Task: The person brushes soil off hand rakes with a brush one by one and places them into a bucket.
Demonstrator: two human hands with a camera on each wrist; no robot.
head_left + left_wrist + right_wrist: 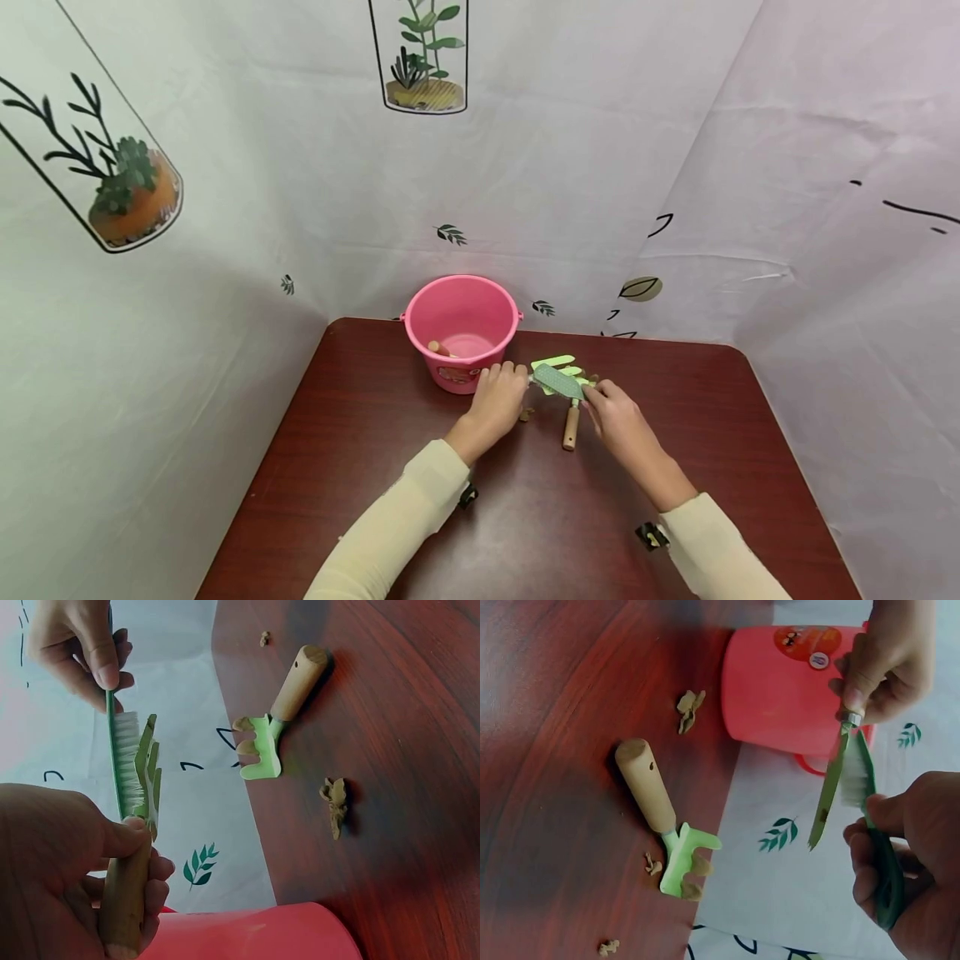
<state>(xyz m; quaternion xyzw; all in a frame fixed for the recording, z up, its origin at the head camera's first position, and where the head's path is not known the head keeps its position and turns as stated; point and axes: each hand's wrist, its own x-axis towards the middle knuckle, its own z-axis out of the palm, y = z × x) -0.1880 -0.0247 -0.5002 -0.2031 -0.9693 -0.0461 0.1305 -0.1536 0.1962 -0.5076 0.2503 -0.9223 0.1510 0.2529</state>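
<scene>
My left hand [501,396] grips the wooden handle of a small green garden fork [144,765], its tines pointing away. Traces of brown dirt show on the tines in the right wrist view. My right hand [618,417] holds a green brush [558,381] by its handle. Its white bristles [129,750] lie against or close beside the fork's tines. Below both hands, a light green hand rake [649,784] with a wooden handle lies on the table. Brown clods are stuck on its tines.
A pink bucket [461,308] stands at the back of the dark red-brown table [540,525], left of the tools. Inside it lies a wooden handle [438,347]. Several brown clods [335,808] are scattered near the rake. White patterned cloth [562,167] hangs behind and beside the table.
</scene>
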